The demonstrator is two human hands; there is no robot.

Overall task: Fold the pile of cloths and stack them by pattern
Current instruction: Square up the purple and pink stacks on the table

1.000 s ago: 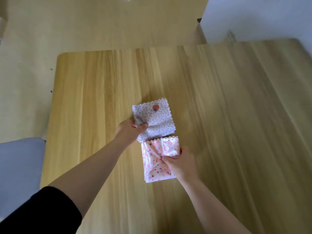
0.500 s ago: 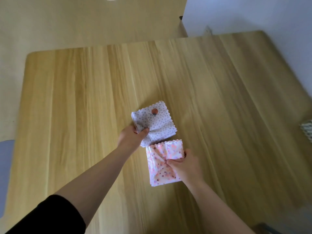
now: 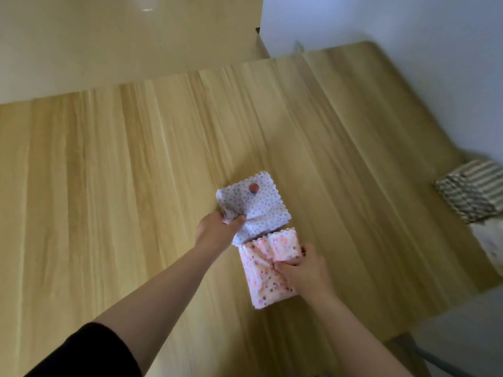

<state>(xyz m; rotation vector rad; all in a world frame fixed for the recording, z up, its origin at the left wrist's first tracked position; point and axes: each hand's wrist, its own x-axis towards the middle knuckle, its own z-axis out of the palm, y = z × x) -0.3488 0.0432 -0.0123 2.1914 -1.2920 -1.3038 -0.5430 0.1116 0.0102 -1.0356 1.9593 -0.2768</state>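
Two folded cloths lie mid-table [image 3: 136, 172], touching edge to edge: the farther white cloth [image 3: 261, 208] w/ small bluish dots, zigzag-cut edges & one red-orange motif near its far side; the nearer pink cloth [image 3: 261, 284] w/ pink & purple spots, creased where it's bunched. Left hand [image 3: 217, 229] pinches the white cloth's near-left corner, thumb on top, fingers tucked under; right hand [image 3: 304, 270] grips the pink cloth's right edge, fingers curled round it, thumb pressing the top layer. At the table's far-right edge, well apart, sits a grey-and-white striped stack [image 3: 471, 194], blurred.
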